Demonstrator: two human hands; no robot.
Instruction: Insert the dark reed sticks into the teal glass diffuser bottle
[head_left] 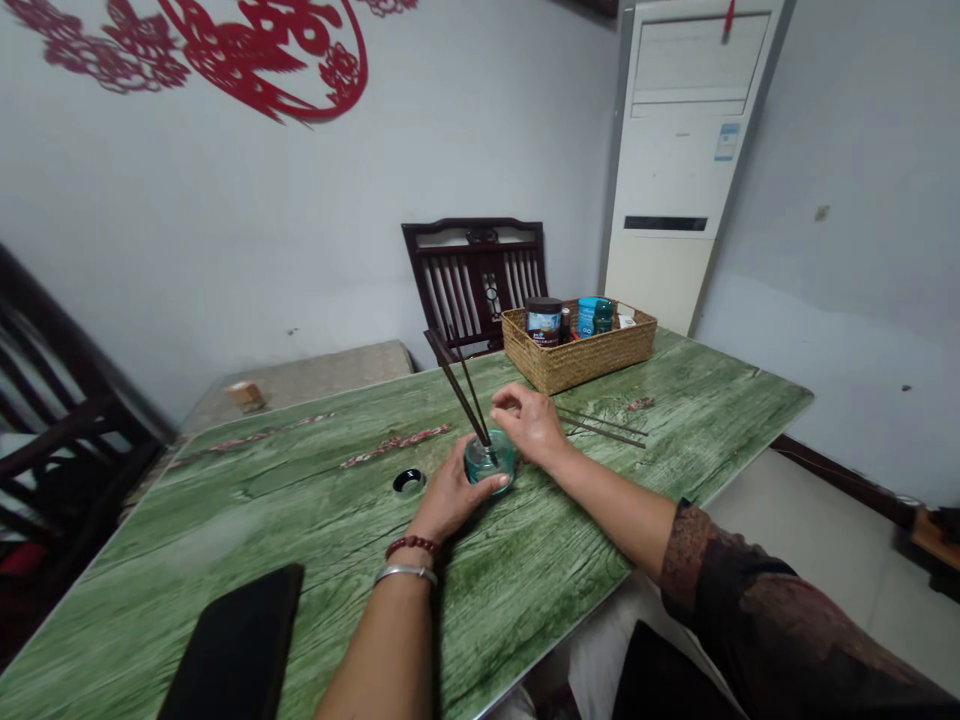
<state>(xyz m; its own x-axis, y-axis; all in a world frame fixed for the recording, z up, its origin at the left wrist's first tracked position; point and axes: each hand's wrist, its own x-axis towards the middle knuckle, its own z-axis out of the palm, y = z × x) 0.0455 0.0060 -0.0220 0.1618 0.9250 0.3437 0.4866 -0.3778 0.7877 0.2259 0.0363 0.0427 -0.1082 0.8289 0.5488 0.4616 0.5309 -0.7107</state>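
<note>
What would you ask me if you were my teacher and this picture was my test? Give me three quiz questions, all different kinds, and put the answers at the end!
1. Which of the person's hands is wrapped around the glass jar?

2. True or false: the woven basket stands on the floor.

3. Fill the gap: the dark sticks standing in the jar lean toward the ____ side of the picture.

Key:
1. The left hand.
2. False: the woven basket stands on the green table.
3. left
</note>
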